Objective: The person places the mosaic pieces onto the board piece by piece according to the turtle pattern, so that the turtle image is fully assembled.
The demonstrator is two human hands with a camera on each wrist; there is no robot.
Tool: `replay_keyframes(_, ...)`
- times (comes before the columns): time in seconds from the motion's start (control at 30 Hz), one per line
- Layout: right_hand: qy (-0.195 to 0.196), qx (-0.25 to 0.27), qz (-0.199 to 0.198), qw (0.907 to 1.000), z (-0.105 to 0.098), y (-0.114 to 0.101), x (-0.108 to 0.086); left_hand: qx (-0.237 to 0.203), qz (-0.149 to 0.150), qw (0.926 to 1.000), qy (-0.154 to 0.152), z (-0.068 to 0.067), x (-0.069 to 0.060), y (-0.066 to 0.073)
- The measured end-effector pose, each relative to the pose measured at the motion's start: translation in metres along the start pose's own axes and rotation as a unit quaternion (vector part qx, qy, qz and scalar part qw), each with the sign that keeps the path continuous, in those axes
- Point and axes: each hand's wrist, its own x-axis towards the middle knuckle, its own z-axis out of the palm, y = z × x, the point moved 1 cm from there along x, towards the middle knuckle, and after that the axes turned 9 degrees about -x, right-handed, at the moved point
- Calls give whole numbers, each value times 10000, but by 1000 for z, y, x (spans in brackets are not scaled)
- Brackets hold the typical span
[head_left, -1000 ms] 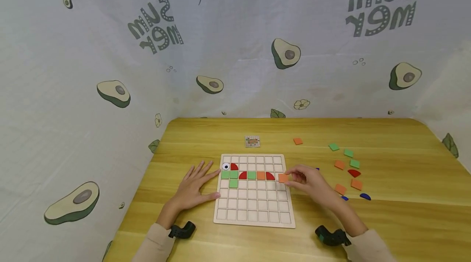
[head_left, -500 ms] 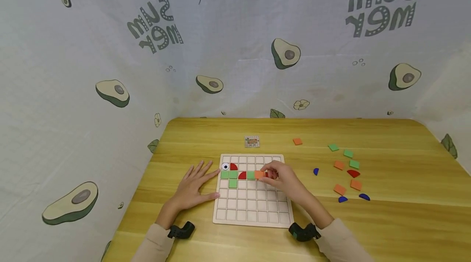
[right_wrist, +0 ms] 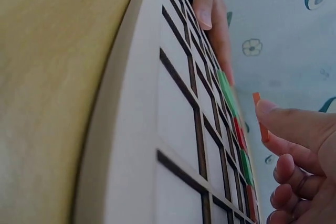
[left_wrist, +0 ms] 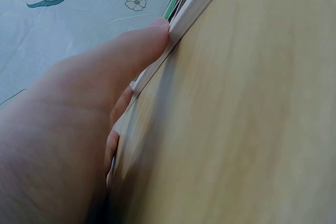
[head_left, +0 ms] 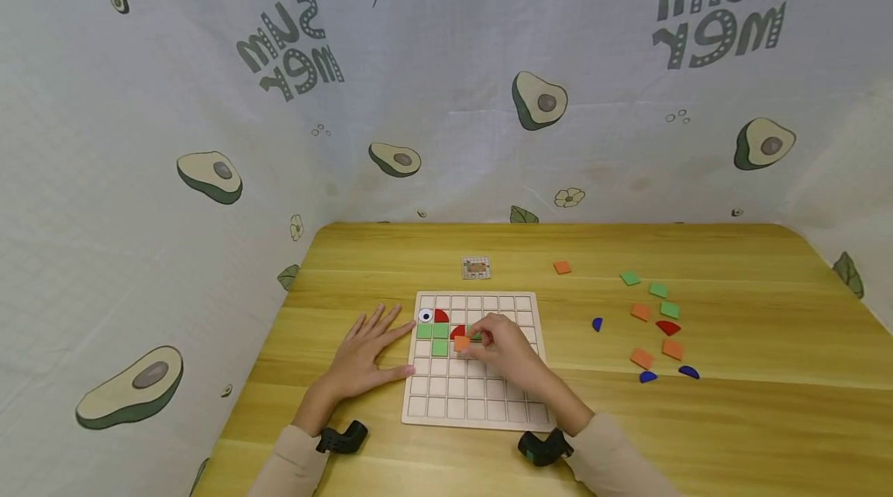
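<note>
A pale wooden grid board (head_left: 474, 413) lies on the table, with an eye piece (head_left: 425, 315), green squares (head_left: 440, 347) and red quarter-round pieces (head_left: 442, 316) in its upper left cells. My left hand (head_left: 363, 357) lies with fingers spread, its thumb and forefinger touching the board's left edge. Between thumb and forefinger my right hand (head_left: 512, 353) pinches an orange square (head_left: 461, 343), just below a red piece in the head view. The right wrist view shows that orange square (right_wrist: 260, 116) edge-on, raised above the board. My right hand hides part of the coloured row.
A small picture card (head_left: 477, 268) lies behind the board. One orange square (head_left: 562, 267) is at the back. Further right are scattered green squares (head_left: 658, 290), orange squares (head_left: 642, 358), a red piece (head_left: 667, 328) and blue half-rounds (head_left: 648, 377). A patterned cloth hangs behind the table.
My right hand has moved left across the board with the orange square, from its right edge to near the left-hand red and green pieces. The left hand has stayed in place.
</note>
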Motion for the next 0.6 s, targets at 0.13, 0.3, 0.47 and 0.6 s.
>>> replay_keyframes(0.13, -31, -60, 48, 10000, 5, -1, 0, -5, -5, 10000, -1, 0, 0, 0)
replay_keyframes(0.3, -45, -202, 56, 9998, 8, -1, 2, 24, 29, 10000, 12, 0, 0, 0)
replay_keyframes(0.47, -52, -303, 12, 9995, 10, -1, 2, 8, 24, 10000, -2, -1, -1, 1)
replay_keyframes(0.6, -53, -412, 86, 9991, 11, -3, 2, -24, 34, 10000, 25, -1, -1, 2)
